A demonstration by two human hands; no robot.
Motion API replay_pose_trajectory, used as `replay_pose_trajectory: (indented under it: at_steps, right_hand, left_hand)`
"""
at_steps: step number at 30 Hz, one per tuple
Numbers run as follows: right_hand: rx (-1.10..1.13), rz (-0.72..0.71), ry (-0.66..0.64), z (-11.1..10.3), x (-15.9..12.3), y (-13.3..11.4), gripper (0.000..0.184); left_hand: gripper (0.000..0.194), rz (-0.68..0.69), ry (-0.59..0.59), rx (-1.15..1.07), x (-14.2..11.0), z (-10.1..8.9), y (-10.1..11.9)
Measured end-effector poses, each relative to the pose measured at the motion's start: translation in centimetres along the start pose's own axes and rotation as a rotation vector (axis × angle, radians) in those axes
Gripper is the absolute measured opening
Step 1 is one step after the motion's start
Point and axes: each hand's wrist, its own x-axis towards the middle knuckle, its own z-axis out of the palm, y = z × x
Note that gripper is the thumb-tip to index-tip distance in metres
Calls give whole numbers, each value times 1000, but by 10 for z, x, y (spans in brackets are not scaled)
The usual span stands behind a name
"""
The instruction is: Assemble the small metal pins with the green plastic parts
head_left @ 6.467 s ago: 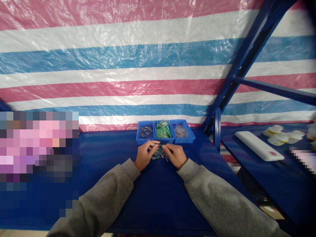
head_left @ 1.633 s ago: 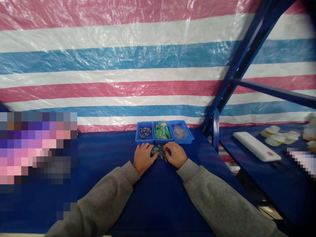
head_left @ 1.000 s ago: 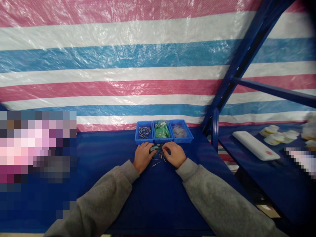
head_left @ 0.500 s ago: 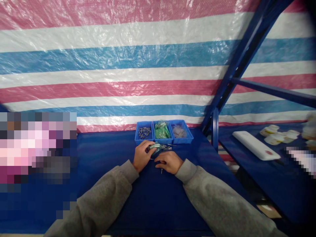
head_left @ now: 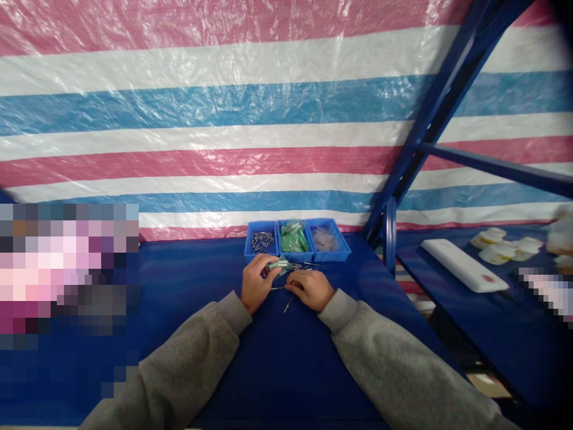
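My left hand (head_left: 256,283) is raised just in front of the bins, its fingers shut on a small green plastic packet (head_left: 278,265). Several thin metal pins (head_left: 302,266) stick out beside that packet, close to the middle bin. My right hand (head_left: 311,289) rests on the blue table top, its fingertips pinching what looks like a thin metal pin (head_left: 278,288) that points left. Another loose pin (head_left: 289,304) lies on the table just below my right hand.
Three blue plastic bins stand side by side at the table's back edge: loose metal pins (head_left: 262,241), green packets (head_left: 294,237), and clear bags (head_left: 324,239). A striped tarp (head_left: 224,149) hangs behind. A blue steel rack post (head_left: 391,236) stands right, beside a lower shelf (head_left: 492,322) holding a white board and white containers.
My left hand has lifted the green packet off the table toward the bins. My right hand has moved away from the packet and closed on a pin. A loose pin now lies below it.
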Motion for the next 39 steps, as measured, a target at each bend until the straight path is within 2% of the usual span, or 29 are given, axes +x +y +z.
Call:
replay_pose_trajectory:
  at_steps: [3,10,14,19,27,31,34,36,39]
  right_hand:
    - [67,-49,-18,-2,-1,-6,16]
    - [148,-169,-210,-17,0,-11,37]
    - [125,-184,-248,-19,0,-7,27]
    - [98,-145,-158,-10,0,-5,11]
    - [1,6,1,-2,1,-1,11]
    - [9,147,191,-6,2,-2,25]
    - [55,254,335,-11,4,-3,26]
    - [138,249,351,-14,5,-4,26]
    - [241,159,317,-16,5,-6,24]
  left_hand:
    - [15,-3,9,-2,0,0,1]
    - [14,-2,1,-9,0,-2,3]
    - [15,-11,-16,-6,0,-2,3]
    - [16,-4,-7,-4,0,-1,2]
    - [16,2,-15,-9,0,-1,1]
    - [15,19,-36,-19,1,-1,1]
    - [17,42,-62,-24,1,-1,1]
    - [18,71,-93,-29,0,-1,1]
    - [19,116,-111,-45,-1,-1,0]
